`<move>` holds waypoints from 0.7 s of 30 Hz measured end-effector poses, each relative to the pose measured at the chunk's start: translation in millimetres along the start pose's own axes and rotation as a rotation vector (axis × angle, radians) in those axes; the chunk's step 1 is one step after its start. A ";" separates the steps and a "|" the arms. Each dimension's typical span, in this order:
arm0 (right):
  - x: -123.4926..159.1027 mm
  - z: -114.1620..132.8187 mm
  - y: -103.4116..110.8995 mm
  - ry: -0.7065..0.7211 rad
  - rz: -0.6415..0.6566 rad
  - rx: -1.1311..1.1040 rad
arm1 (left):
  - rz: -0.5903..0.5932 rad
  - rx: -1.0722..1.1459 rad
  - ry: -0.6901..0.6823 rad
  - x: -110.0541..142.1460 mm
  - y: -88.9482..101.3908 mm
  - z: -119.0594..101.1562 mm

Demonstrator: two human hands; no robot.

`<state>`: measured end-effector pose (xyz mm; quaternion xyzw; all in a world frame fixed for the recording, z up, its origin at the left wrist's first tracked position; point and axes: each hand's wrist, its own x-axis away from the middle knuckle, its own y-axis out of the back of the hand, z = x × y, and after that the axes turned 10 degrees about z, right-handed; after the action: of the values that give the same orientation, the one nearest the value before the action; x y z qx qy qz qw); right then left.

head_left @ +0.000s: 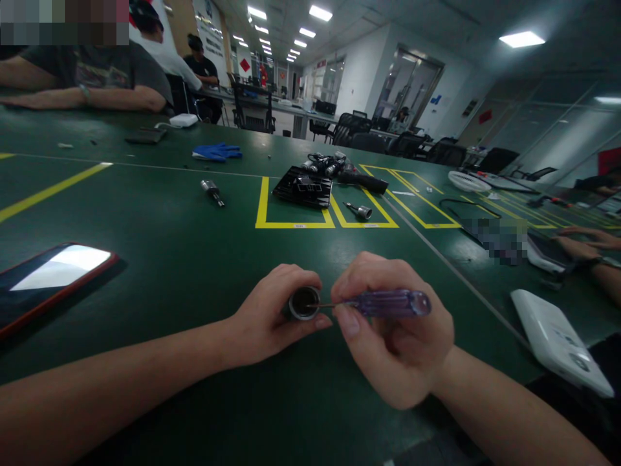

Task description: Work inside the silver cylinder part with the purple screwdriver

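My left hand [272, 310] is closed around a short round metal tube [305, 303], whose open end faces me. In my right hand [392, 330] is a screwdriver [392, 303] with a clear purple handle, pinched near the shaft. The screwdriver's thin shaft points left, and its tip is inside the mouth of the tube; what it touches in there is too dark to make out. Beyond my hands, a small metal part with a thin stem [359, 211] lies inside a yellow taped box. A similar metal and black part [212, 193] lies farther left.
A phone with a red case [53, 278] lies at the left. At the back are a black packet [305, 188], a heap of dark metal parts [327, 163] and a blue glove [217, 152]. A white device [557, 336] lies at the right. Other people sit around the green table.
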<state>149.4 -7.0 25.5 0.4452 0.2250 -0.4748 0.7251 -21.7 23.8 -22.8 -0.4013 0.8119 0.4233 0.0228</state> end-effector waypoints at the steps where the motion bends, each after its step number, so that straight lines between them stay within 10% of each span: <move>1: -0.7 -0.3 0.7 -0.016 0.007 0.004 | 0.003 -0.007 0.002 -0.2 0.3 0.3; 9: -6.6 -3.9 4.5 -0.212 0.057 -0.049 | 0.023 -0.028 0.059 -0.1 0.9 2.5; 21: -5.5 7.5 6.7 -0.109 0.093 0.033 | -0.030 -0.020 -0.072 1.2 -0.2 4.3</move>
<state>152.2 -9.7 36.3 0.4405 0.1564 -0.4676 0.7502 -23.7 26.0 -26.1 -0.3981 0.8003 0.4452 0.0540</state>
